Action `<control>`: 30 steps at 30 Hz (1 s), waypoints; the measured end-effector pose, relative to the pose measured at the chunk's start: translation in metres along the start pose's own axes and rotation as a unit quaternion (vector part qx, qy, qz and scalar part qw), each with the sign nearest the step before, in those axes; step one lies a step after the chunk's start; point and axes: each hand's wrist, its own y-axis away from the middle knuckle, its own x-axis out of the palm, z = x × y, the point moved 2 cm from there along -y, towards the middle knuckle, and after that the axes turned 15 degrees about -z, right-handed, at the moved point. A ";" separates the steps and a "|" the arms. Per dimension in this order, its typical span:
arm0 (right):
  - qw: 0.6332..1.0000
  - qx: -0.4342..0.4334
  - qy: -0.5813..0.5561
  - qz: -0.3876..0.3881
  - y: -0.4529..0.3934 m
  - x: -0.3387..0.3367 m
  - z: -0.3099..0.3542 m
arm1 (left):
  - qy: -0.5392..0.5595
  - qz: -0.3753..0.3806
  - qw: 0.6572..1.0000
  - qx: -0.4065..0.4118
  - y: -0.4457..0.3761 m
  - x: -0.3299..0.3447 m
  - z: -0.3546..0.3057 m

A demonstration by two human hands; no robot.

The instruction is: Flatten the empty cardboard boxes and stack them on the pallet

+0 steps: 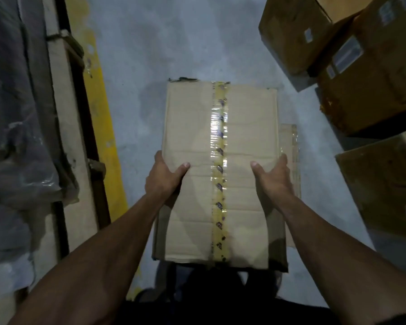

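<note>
we note taped cardboard box (220,160) between both grips, left hand (164,177) and right hand (273,179) clasping its side edges, thumbs on top

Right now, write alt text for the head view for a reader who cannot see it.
A person's left hand and right hand hold a pale cardboard box by its sides, thumbs on the top face, above a grey concrete floor. A strip of clear printed tape runs down the box's middle; brown boxes are stacked at right, a yellow floor line at left.
</note>
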 end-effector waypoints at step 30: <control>0.994 0.091 -0.045 -0.035 0.074 0.008 -0.107 | 0.241 0.095 0.964 -0.060 0.078 -0.006 0.081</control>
